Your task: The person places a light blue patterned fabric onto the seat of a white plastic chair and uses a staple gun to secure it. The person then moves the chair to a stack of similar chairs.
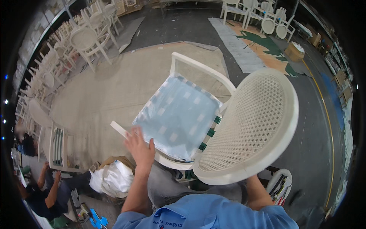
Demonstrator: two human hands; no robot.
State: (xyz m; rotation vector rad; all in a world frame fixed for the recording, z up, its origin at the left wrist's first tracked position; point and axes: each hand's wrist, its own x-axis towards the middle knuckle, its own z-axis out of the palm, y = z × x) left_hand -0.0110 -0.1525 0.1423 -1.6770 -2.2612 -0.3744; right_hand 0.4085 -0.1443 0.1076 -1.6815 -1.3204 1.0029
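Observation:
A white armchair (293, 110) stands tilted in front of me, its oval woven backrest (248, 126) toward the right. On its seat lies a pale blue cushion with white checks (177, 114), under what looks like clear plastic. Green straps (211, 132) show between the cushion and the backrest. My left hand (139, 149) is open, fingers spread and a little blurred, over the near armrest (119, 128) beside the cushion's corner. Behind the backrest's lower rim goes my right forearm (258, 192); the right hand's fingers are hidden there.
Many white chairs (85, 40) crowd the left side, and more chairs (248, 11) stand at the back right. At lower left a co-worker (42, 194) sits near a white chair frame (57, 147). A white bag (112, 178) and a tool holder (280, 185) flank me.

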